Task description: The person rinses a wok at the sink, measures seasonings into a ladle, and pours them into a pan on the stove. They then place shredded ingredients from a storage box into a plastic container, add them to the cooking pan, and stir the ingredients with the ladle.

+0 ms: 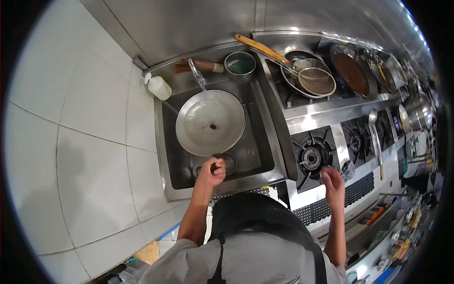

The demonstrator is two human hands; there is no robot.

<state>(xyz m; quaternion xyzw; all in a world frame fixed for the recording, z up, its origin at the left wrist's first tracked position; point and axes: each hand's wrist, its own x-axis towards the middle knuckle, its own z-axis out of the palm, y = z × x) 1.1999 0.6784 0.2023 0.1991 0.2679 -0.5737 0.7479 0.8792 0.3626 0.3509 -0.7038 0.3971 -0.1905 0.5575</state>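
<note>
A wide, round metal wok (210, 118) sits in the sink beneath the faucet (196, 75), with a small dark patch in its middle. My left hand (213, 171) is closed at the wok's near edge, around what appears to be its handle, mostly hidden by my fingers. Over the front edge of the stove, close to the nearest burner (312, 158), my right hand (332, 181) has its fingers curled together. Whether anything is between those fingers is hidden. A small shiny, crumpled-looking thing (348, 170) lies just right of that hand.
Behind the sink are a white pump bottle (159, 87), a bristle brush (201, 66) and a metal pot (240, 65). Pans and a wooden-handled strainer (317, 81) stand on the back burners. A long ladle (376, 137) lies across the stove. A tiled wall (94, 165) borders the left.
</note>
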